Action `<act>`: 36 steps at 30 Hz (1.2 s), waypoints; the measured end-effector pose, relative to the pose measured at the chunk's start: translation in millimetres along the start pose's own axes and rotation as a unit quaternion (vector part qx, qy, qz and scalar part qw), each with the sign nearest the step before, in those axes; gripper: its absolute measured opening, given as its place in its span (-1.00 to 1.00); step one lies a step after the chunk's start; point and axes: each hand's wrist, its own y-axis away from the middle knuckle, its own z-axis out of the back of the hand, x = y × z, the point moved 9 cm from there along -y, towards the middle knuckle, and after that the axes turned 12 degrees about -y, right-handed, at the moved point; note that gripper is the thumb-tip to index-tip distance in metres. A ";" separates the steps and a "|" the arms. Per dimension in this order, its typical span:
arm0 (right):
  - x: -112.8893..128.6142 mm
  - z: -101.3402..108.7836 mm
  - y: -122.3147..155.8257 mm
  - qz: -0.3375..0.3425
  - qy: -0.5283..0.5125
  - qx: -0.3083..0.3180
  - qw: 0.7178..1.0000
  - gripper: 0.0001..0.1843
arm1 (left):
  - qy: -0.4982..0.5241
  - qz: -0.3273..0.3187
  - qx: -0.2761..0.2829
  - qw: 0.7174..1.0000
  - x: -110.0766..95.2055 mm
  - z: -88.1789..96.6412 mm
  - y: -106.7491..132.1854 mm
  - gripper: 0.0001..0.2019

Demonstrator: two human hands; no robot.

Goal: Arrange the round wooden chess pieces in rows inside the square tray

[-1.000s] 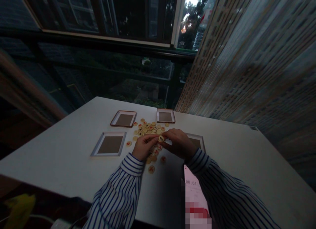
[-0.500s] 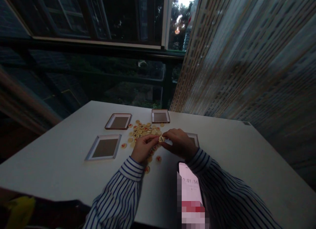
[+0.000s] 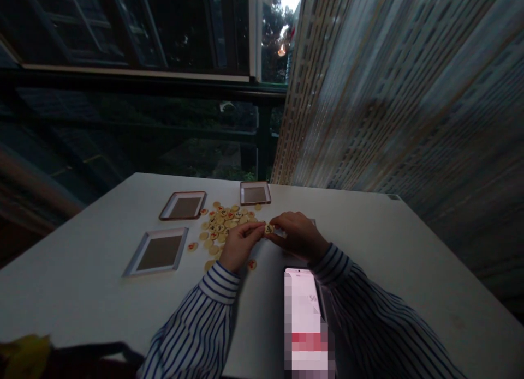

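A round wooden Chinese chess piece with a dark character is held up between the fingertips of both hands. My left hand pinches at its left edge, thumb and forefinger together. On the other side my right hand grips it between thumb and fingers. Behind and left of the hands lies a loose pile of Chinese chess pieces, some marked red, some dark, some blank side up. One red-marked piece rests in front of my left hand. My left hand and wrist hide part of the pile.
Shallow framed trays stand around the pile: one at near left, one at far left, one at the back. Another is mostly behind my right hand. A lit phone lies by my right forearm on the white table.
The view has turned to the right, so the table, trays and pile sit further left in the picture. Both hands stay together on the piece, a little further right over the table.
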 end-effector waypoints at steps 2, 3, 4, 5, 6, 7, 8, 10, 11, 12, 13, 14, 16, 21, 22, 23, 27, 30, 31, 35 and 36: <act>-2.8 0.5 1.9 -0.006 0.004 0.002 1.000 -0.69 | -0.003 -0.004 -0.002 1.000 -0.6 -2.7 -0.7 -0.71; -4.0 0.8 2.7 -0.009 0.007 0.004 1.000 -0.69 | -0.005 -0.008 -0.001 1.000 -1.2 -4.1 -1.1 -0.71; -5.1 1.4 3.4 -0.013 0.008 0.005 1.000 -0.70 | -0.007 -0.012 0.001 1.000 -2.0 -5.6 -1.4 -0.71; -6.0 2.1 4.2 -0.016 0.008 0.005 1.000 -0.69 | -0.008 -0.016 0.002 1.000 -3.0 -6.9 -1.7 -0.71; -6.9 3.0 4.9 -0.019 0.007 0.004 1.000 -0.69 | -0.009 -0.019 0.002 1.000 -4.1 -8.2 -1.9 -0.71; -7.7 3.7 5.7 -0.021 0.005 0.005 1.000 -0.69 | -0.010 -0.021 0.001 1.000 -5.2 -9.3 -2.1 -0.71; -8.6 4.6 6.4 -0.023 0.004 0.004 1.000 -0.68 | -0.010 -0.021 0.001 1.000 -6.2 -10.5 -2.2 -0.71; -10.7 6.5 8.0 -0.025 0.001 0.003 1.000 -0.68 | -0.009 -0.019 -0.002 1.000 -7.6 -13.4 -2.4 -0.72; -11.8 7.4 8.8 -0.027 0.000 0.003 1.000 -0.68 | -0.007 -0.018 -0.003 1.000 -7.9 -15.1 -2.6 -0.72; -13.0 8.4 9.6 -0.028 -0.003 0.003 1.000 -0.68 | -0.006 -0.017 -0.005 1.000 -8.0 -17.0 -2.9 -0.73; -14.4 9.4 10.4 -0.030 -0.006 0.003 1.000 -0.68 | -0.004 -0.016 -0.007 1.000 -7.6 -18.9 -3.4 -0.73; -16.0 10.3 11.2 -0.034 -0.008 0.004 0.999 -0.67 | -0.002 -0.015 -0.009 1.000 -6.7 -20.9 -4.0 -0.74; -19.3 11.9 12.9 -0.041 -0.010 0.008 0.999 -0.67 | 0.002 -0.019 -0.010 1.000 -5.0 -25.5 -5.5 -0.74; -25.4 15.3 17.3 -0.044 -0.006 0.021 0.999 -0.67 | 0.012 -0.035 -0.012 0.999 -3.5 -35.5 -8.2 -0.72; -26.4 16.1 18.2 -0.043 -0.006 0.022 0.999 -0.67 | 0.015 -0.036 -0.015 0.999 -3.9 -36.7 -8.5 -0.71; -27.4 16.8 19.0 -0.042 -0.006 0.023 0.999 -0.66 | 0.018 -0.035 -0.017 0.999 -4.5 -37.9 -8.8 -0.71; -32.2 19.2 21.6 -0.045 -0.013 0.024 0.999 -0.66 | 0.037 -0.032 -0.020 0.999 -5.7 -44.4 -10.8 -0.71; -34.4 19.9 23.4 -0.044 -0.023 0.022 0.999 -0.68 | 0.029 -0.046 -0.020 0.998 -6.5 -49.1 -12.0 -0.71; -34.5 20.1 24.0 -0.041 -0.028 0.020 0.999 -0.68 | 0.021 -0.053 -0.022 0.998 -6.7 -50.2 -12.1 -0.71; -34.3 19.5 26.2 -0.022 -0.041 0.019 0.999 -0.70 | 0.001 -0.068 -0.024 0.997 -6.4 -53.9 -10.9 -0.73; -34.7 19.0 26.5 -0.020 -0.042 0.022 0.999 -0.71 | 0.002 -0.068 -0.020 0.997 -6.2 -55.3 -10.4 -0.73</act>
